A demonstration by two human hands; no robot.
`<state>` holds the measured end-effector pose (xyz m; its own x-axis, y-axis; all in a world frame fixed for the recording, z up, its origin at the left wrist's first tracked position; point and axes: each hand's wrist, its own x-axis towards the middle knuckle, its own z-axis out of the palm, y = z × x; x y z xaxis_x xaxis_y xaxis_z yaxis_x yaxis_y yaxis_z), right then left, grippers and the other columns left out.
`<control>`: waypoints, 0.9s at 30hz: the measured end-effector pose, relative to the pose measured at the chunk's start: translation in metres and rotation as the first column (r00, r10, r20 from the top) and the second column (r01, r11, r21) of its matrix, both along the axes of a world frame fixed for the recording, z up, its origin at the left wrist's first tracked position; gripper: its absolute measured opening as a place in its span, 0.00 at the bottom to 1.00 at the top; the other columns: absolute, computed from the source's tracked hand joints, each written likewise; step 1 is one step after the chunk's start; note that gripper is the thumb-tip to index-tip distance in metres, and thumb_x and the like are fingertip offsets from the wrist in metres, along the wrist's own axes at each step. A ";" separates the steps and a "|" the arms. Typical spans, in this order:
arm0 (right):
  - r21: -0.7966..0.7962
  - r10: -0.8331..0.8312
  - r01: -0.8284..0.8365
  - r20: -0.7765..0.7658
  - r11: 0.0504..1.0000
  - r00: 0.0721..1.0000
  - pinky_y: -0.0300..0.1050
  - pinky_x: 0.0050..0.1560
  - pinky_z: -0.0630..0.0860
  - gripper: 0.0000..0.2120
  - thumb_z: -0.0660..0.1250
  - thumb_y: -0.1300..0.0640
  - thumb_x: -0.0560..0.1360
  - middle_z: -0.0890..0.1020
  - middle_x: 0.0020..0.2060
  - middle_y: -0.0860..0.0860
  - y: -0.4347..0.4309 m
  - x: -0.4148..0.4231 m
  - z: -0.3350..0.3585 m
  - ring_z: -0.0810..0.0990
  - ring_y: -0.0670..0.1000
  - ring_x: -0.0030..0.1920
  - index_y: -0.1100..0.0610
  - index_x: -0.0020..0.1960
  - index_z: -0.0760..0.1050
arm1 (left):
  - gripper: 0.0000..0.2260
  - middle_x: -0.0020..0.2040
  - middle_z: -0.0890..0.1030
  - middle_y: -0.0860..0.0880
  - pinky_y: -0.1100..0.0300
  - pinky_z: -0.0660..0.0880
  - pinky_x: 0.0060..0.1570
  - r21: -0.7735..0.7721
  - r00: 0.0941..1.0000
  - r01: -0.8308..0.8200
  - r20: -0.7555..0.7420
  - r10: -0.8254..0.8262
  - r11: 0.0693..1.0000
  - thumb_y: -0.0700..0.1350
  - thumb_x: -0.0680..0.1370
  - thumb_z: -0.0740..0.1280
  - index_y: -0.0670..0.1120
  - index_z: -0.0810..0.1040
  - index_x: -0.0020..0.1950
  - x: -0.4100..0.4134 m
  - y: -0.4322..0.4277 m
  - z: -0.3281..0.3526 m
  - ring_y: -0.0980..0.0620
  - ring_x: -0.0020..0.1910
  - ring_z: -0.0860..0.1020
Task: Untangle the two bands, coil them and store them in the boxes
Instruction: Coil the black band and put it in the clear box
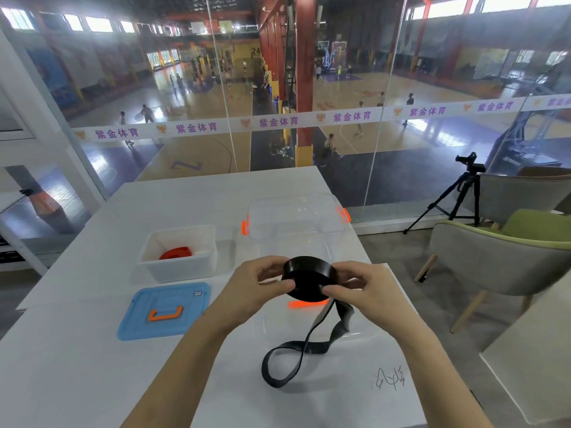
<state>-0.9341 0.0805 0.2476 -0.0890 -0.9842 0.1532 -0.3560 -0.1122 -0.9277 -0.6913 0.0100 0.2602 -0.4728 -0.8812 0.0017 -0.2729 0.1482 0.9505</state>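
Note:
A black band (306,278) is partly rolled into a thick coil held above the table. My left hand (256,285) pinches the coil's left side, and my right hand (364,288) pinches its right front edge. The band's loose end hangs down and lies in a twisted loop on the table in front of me. A red band (176,252) lies coiled inside the white box (173,267) at the left. A clear box (296,220) with orange latches stands open behind my hands.
A blue lid (165,310) with an orange handle lies flat in front of the white box. A clear lid with an orange handle (306,304) lies under my hands. To the right of the table stand a grey-green chair (500,257) and a tripod (460,196).

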 end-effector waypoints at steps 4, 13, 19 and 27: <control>-0.019 0.072 -0.076 -0.183 0.997 0.981 0.33 0.55 0.80 0.13 0.81 0.58 0.71 0.89 0.42 0.41 0.003 0.001 0.012 0.87 0.43 0.48 0.46 0.54 0.87 | 0.19 0.57 0.87 0.60 0.56 0.78 0.66 -0.114 0.989 0.046 0.148 -0.029 0.992 0.45 0.75 0.78 0.58 0.83 0.65 -0.007 0.001 0.009 0.61 0.61 0.82; 0.009 0.047 -0.048 0.132 0.999 0.990 0.39 0.52 0.82 0.16 0.79 0.66 0.72 0.90 0.46 0.49 0.005 0.005 0.001 0.89 0.49 0.49 0.48 0.53 0.86 | 0.12 0.52 0.89 0.49 0.47 0.83 0.59 -0.007 0.984 -0.071 -0.166 0.069 0.997 0.38 0.79 0.72 0.52 0.86 0.59 -0.015 0.014 0.010 0.49 0.54 0.87; -0.071 -0.011 0.034 0.305 0.997 0.952 0.40 0.51 0.82 0.15 0.76 0.72 0.72 0.90 0.46 0.53 0.001 0.006 -0.002 0.89 0.51 0.49 0.56 0.54 0.87 | 0.10 0.58 0.87 0.45 0.45 0.81 0.64 0.179 0.963 -0.002 -0.265 0.051 0.984 0.39 0.82 0.70 0.45 0.84 0.62 -0.012 0.016 0.006 0.46 0.60 0.86; -0.106 0.060 -0.047 0.126 0.993 0.990 0.51 0.56 0.83 0.15 0.79 0.63 0.73 0.90 0.44 0.50 0.004 0.001 0.016 0.89 0.53 0.47 0.43 0.50 0.88 | 0.20 0.59 0.87 0.59 0.60 0.76 0.66 -0.045 0.998 -0.013 -0.056 0.010 0.999 0.41 0.77 0.76 0.57 0.82 0.67 -0.006 0.013 0.023 0.60 0.62 0.83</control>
